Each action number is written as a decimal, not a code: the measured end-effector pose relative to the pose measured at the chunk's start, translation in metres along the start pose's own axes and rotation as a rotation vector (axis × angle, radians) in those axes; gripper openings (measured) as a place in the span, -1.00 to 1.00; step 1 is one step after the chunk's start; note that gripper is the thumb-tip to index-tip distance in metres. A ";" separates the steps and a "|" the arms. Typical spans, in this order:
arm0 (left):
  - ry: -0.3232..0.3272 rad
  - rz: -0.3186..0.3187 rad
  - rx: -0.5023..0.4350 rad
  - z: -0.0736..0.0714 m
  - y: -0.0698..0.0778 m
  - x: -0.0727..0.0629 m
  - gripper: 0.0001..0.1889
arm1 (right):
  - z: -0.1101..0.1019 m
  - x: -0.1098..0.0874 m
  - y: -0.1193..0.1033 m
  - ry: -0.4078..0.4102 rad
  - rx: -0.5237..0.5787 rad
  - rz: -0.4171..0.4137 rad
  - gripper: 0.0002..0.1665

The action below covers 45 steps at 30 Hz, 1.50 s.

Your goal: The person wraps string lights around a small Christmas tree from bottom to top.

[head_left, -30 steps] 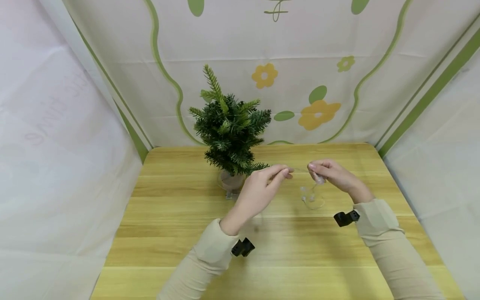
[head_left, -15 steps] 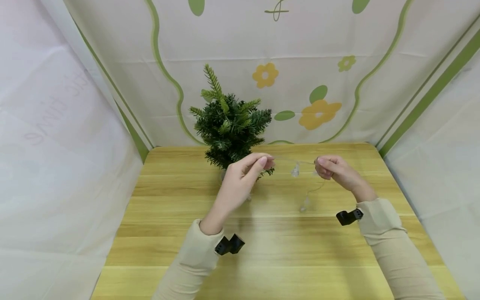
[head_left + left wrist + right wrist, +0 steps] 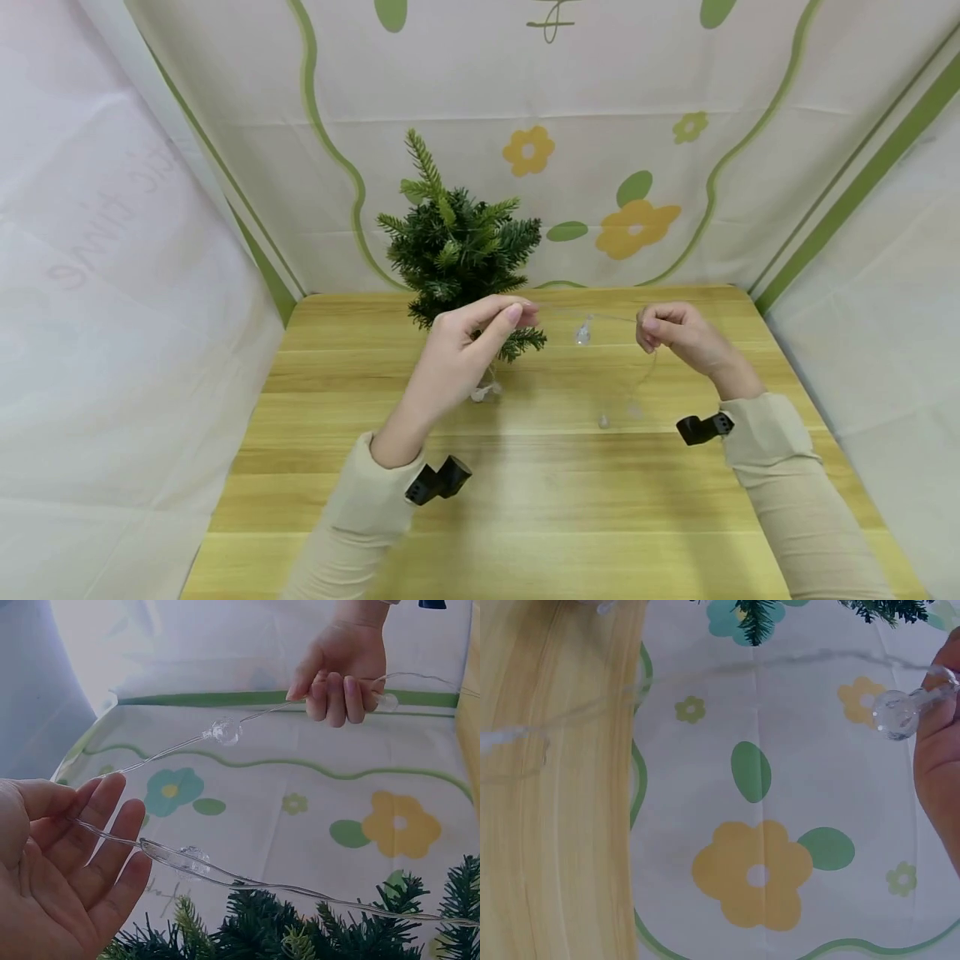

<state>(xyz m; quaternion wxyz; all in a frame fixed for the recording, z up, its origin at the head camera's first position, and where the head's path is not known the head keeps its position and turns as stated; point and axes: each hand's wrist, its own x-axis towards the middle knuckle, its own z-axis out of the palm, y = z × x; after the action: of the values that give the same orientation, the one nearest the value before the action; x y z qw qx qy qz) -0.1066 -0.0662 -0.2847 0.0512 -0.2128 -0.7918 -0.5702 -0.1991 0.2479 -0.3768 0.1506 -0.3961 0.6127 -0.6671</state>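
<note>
A string of lights with clear bulbs (image 3: 582,333) stretches between the two hands, in front of and to the right of a small artificial Christmas tree (image 3: 461,250). My left hand (image 3: 465,350) pinches the wire between thumb and index finger, its other fingers loosely bent in the left wrist view. Higher in that view, the right hand (image 3: 337,679) grips the wire with curled fingers, a bulb (image 3: 386,702) sticking out beside them. From the left hand a twisted length (image 3: 300,890) runs past the tree's branches. More bulbs (image 3: 603,422) dangle below the right hand. The tree's base is hidden behind the left hand.
A wood-grain table (image 3: 570,517) bears the tree near its back edge. Behind it hangs a white cloth backdrop (image 3: 600,83) printed with flowers, and cloth walls (image 3: 112,333) enclose both sides. Black wrist cameras (image 3: 438,481) sit on the beige sleeves.
The left hand has moved left and away toward the tree, while the right shifted slightly right and up. The wire between them has lengthened, and one bulb now hangs in the span.
</note>
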 end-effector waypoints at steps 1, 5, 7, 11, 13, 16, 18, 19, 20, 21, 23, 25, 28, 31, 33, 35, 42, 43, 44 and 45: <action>0.003 0.003 0.011 -0.002 0.001 0.000 -0.73 | 0.000 0.000 0.000 0.000 0.000 -0.003 -0.64; 0.007 -0.011 -0.006 -0.009 0.002 0.001 -0.73 | 0.000 0.001 -0.002 0.028 -0.004 0.007 -0.62; 0.016 -0.018 -0.048 -0.014 0.002 0.002 -0.73 | 0.000 0.002 -0.004 0.038 -0.002 0.037 -0.61; 0.055 -0.052 -0.152 -0.025 0.008 0.004 -0.72 | -0.001 0.004 -0.008 0.021 0.002 0.109 -0.61; 0.071 -0.058 -0.184 -0.031 0.011 0.005 -0.71 | -0.001 0.005 -0.009 -0.002 0.007 0.115 -0.62; 0.079 -0.053 -0.213 -0.037 0.015 0.007 -0.70 | -0.002 0.006 -0.008 -0.044 0.063 0.091 -0.62; 0.080 -0.048 -0.216 -0.040 0.017 0.008 -0.70 | -0.003 0.006 -0.007 -0.067 0.113 0.072 -0.63; 0.082 -0.046 -0.217 -0.041 0.018 0.009 -0.70 | -0.004 0.006 -0.006 -0.077 0.141 0.059 -0.62; 0.083 -0.043 -0.215 -0.042 0.020 0.009 -0.70 | -0.005 0.005 -0.005 -0.086 0.167 0.044 -0.62; 0.082 -0.040 -0.211 -0.043 0.021 0.010 -0.70 | -0.006 0.005 -0.004 -0.094 0.190 0.028 -0.63; 0.077 -0.034 -0.204 -0.045 0.024 0.011 -0.70 | -0.008 0.004 -0.004 -0.104 0.230 -0.003 -0.62; 0.072 -0.027 -0.193 -0.047 0.027 0.011 -0.71 | -0.010 0.004 -0.005 -0.109 0.262 -0.034 -0.61; 0.071 -0.014 -0.183 -0.051 0.032 0.012 -0.71 | -0.012 0.005 -0.009 -0.097 0.288 -0.049 -0.62; 0.094 -0.001 -0.193 -0.056 0.036 0.012 -0.70 | -0.014 0.006 -0.014 -0.084 0.263 -0.050 -0.61; 0.115 0.012 -0.219 -0.059 0.038 0.013 -0.70 | -0.016 0.007 -0.018 -0.084 0.233 -0.048 -0.59; 0.138 0.018 -0.263 -0.062 0.039 0.015 -0.71 | -0.018 0.007 -0.022 -0.075 0.189 -0.037 -0.57; 0.209 0.023 -0.483 -0.076 0.036 0.019 -0.72 | -0.026 0.000 -0.038 0.004 0.149 -0.001 -0.56; 0.218 0.031 -0.491 -0.078 0.035 0.019 -0.72 | -0.028 0.000 -0.040 0.003 0.165 -0.019 -0.55; 0.226 0.037 -0.493 -0.080 0.035 0.019 -0.72 | -0.029 0.000 -0.041 -0.001 0.183 -0.041 -0.54; 0.234 0.044 -0.494 -0.082 0.035 0.020 -0.72 | -0.031 0.001 -0.043 -0.011 0.197 -0.070 -0.53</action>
<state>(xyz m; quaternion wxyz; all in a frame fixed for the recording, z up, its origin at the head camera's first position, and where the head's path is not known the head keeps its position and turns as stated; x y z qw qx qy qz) -0.1238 -0.1273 -0.2198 0.1014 -0.1686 -0.6127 -0.7655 -0.2092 0.2777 -0.3343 0.1687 -0.4041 0.5291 -0.7268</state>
